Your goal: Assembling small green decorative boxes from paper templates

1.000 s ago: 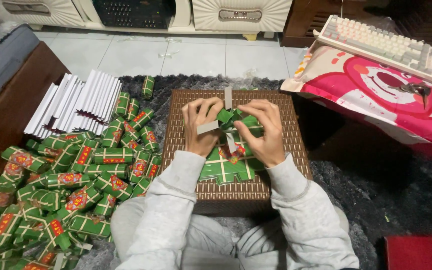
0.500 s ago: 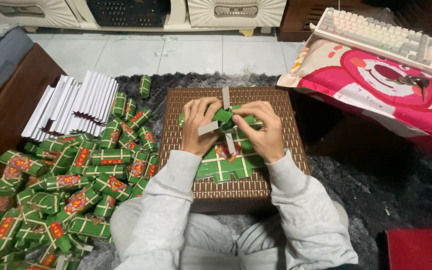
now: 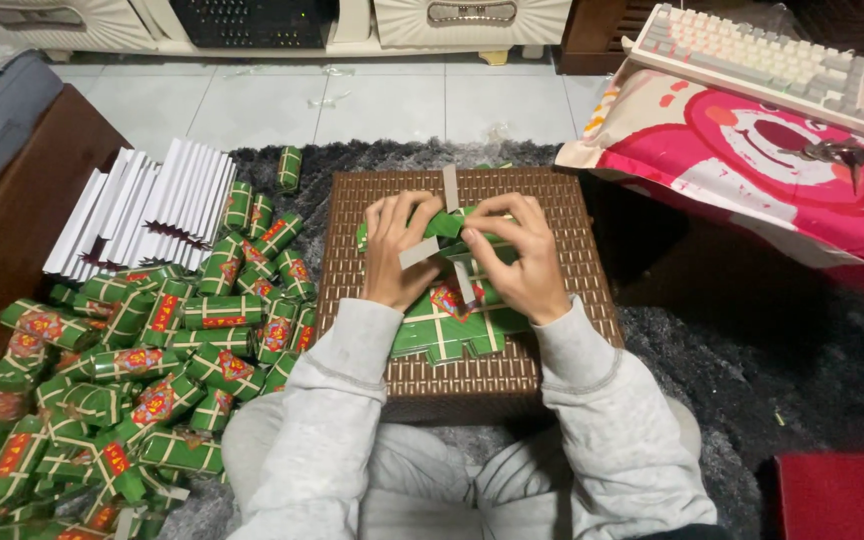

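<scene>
Barely shifted — two hands, left and right, fingers clamped on one green box.

Green-and-red wrapped packets piled left of brown wicker box.

A pale tiled floor is seen beyond a dark shaggy rug. White cabinets are set along the far edge; brown furniture stands left.
</scene>
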